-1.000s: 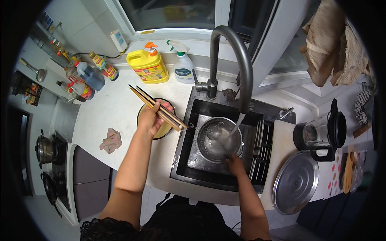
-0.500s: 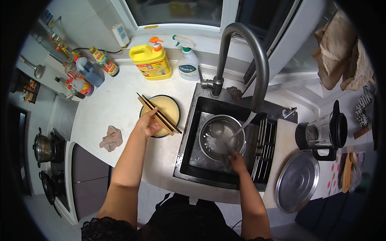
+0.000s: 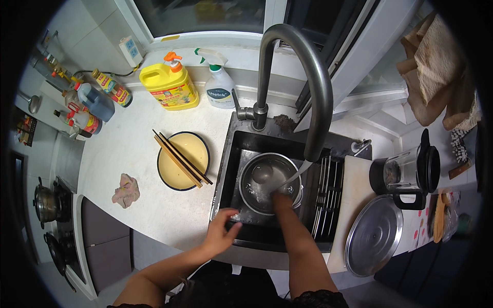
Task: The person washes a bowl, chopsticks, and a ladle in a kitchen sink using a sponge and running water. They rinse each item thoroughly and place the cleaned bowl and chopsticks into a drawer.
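Head view: right hand inside steel pot in sink, fingers hidden, grip unclear; left hand fingers spread, empty, at sink's front-left edge; chopsticks across yellow bowl.

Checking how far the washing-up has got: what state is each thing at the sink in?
Faucet: running into the pot.
Steel pot: in the sink, holding water.
Right hand: inside the pot.
Left hand: open, on the sink's front edge.
Yellow bowl: empty, chopsticks across it.
Pot lid: lying flat on the counter.
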A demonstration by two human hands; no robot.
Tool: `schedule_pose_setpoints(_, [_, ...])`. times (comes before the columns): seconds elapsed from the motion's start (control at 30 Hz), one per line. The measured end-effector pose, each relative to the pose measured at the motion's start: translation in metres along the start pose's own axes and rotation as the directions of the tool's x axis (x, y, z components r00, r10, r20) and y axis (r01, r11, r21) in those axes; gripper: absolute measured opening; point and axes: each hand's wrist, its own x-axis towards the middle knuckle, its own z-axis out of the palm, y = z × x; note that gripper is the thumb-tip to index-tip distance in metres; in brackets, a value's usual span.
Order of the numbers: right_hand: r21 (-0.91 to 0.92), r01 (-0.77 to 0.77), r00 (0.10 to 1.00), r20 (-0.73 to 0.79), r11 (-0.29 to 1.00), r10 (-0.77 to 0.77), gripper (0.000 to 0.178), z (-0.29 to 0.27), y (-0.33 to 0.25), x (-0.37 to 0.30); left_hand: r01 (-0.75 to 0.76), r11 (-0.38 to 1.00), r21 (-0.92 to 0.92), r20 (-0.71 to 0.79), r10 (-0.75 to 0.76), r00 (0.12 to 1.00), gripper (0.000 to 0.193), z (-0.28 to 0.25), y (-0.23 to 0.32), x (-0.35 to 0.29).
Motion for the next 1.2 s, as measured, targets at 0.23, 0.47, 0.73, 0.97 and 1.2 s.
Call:
schedule_pose_setpoints(0.23, [0.769,-0.486,0.868,0.479,0.415,0.128,0.042,-0.07,-0.038,-0.017,0.955,0.135,-0.266,0.624,-0.731,0.277,0.033,0.085,-0.024,0.05])
schedule_pose_setpoints(0.47, [0.919,-0.393,0.848,0.372,-0.022,0.378,0.041,-0.088,-0.007,-0.044,0.93,0.077,-0.359,0.595,-0.749,0.292,0.02,0.091,-0.022,0.069])
schedule_pose_setpoints(0.73, [0.439,0.165,0.959,-0.28,0.883,-0.041,0.052,-0.059,0.022,-0.007,0.957,0.286,-0.043,0.662,-0.71,0.242,0.01,0.025,0.02,0.056])
schedule_pose_setpoints(0.97, [0.229,0.45,0.892,-0.072,0.863,-0.446,0.027,-0.114,0.014,-0.011,0.898,0.438,0.046,0.688,-0.666,0.289,0.011,0.012,0.04,0.048])
schedule_pose_setpoints(1.2, [-0.026,0.47,0.88,0.089,0.882,-0.466,0.024,-0.143,-0.007,-0.012,0.886,0.454,-0.092,0.685,-0.617,0.387,0.025,0.019,0.036,0.032])
